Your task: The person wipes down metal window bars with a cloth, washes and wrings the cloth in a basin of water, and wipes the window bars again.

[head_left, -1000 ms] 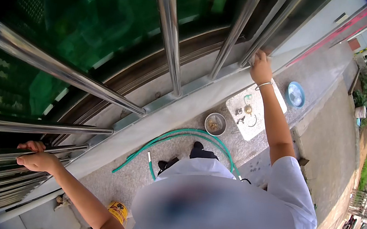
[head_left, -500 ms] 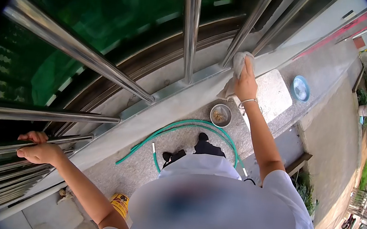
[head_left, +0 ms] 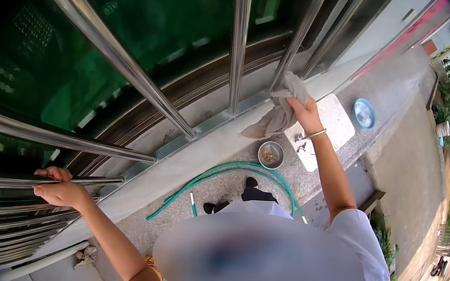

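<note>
So we're wrapping our left hand (head_left: 64,190) around a metal bar (head_left: 103,181), while our right hand (head_left: 306,115) is pinching a grey cloth (head_left: 279,115) by the window ledge (head_left: 195,153), some fingers hiding in the folds. Our right arm (head_left: 331,163) is blocking part of the white board (head_left: 333,118), and something yellow (head_left: 153,268) is barely peeking past our left arm (head_left: 115,242).

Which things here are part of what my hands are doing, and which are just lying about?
In use:
grey cloth, held in your right hand
metal bar, gripped by your left hand

Apparently just lying about:
green hose
metal bowl
white board with small items on it
blue basin, though it might serve the job
</note>
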